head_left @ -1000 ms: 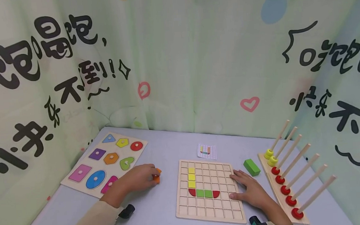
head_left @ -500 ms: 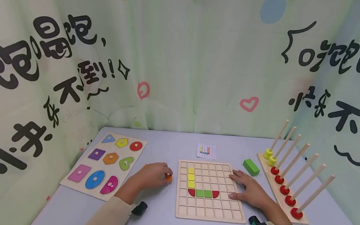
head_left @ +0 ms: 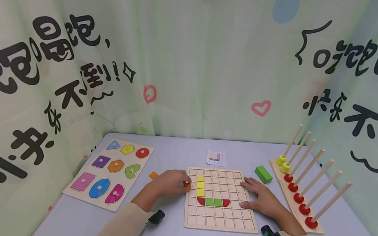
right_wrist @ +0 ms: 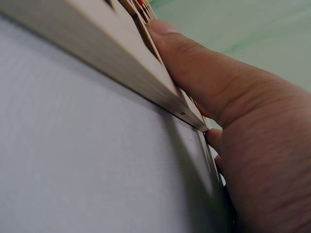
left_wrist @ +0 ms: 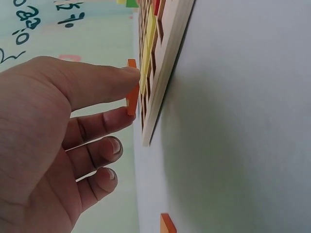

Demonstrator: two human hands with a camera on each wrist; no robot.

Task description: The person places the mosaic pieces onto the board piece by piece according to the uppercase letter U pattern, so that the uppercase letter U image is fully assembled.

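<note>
My left hand (head_left: 171, 183) pinches a small orange tile (left_wrist: 131, 90) between thumb and index finger, over the left edge of the wooden grid board (head_left: 219, 218). Its other fingers are loosely curled. On the board, several yellow tiles (head_left: 200, 185) form a column. Below them runs a row of two green tiles (head_left: 213, 202) between two red rounded tiles (head_left: 226, 202). My right hand (head_left: 262, 197) rests on the board's right edge, thumb on top and fingers extended. A second orange tile (head_left: 153, 175) lies on the table behind my left hand.
Behind the board lies a small pattern card (head_left: 216, 158). A green block (head_left: 263, 175) stands to the right, beside a peg rack (head_left: 302, 205) with red and yellow rings on upright rods. At left is a shape puzzle board (head_left: 104, 153). A printed curtain (head_left: 178, 60) encloses the table.
My left hand has carried the orange tile rightward from beside the puzzle board to the grid board's left edge, uncovering the second orange tile. The right hand stays in place.
</note>
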